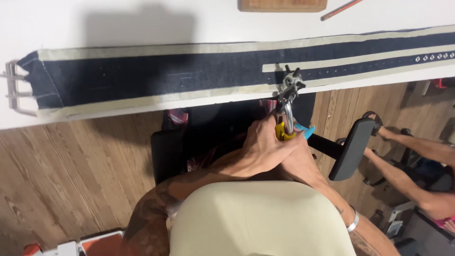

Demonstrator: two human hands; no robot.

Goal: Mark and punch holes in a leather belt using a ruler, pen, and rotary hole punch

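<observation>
A white table (118, 19) fills the top of the view, its near edge running from lower left up to the right. Along that edge lies a long dark denim strap (156, 76), bordered with pale tape, a metal buckle (14, 87) at its left end and a row of small eyelets (433, 57) at the far right. Below the table is wood floor (61, 166), with a black chair armrest (353, 147) to the right and another person's legs (417, 147) beyond it.

A punch plier (287, 102) stands nearly upright, its metal head biting the strap's near edge just left of the short tape strip. Both hands are clamped together on its yellow and blue handles, squeezed shut: the left hand (260, 149) wraps over the top, the right hand (296, 161) sits under and behind it, mostly covered. Both forearms rise from the bottom of the view and meet at the handles, the right wrist wearing a metal bangle (353, 220). A board (282, 4) and pencil (341, 9) lie well apart on the far side of the table.
</observation>
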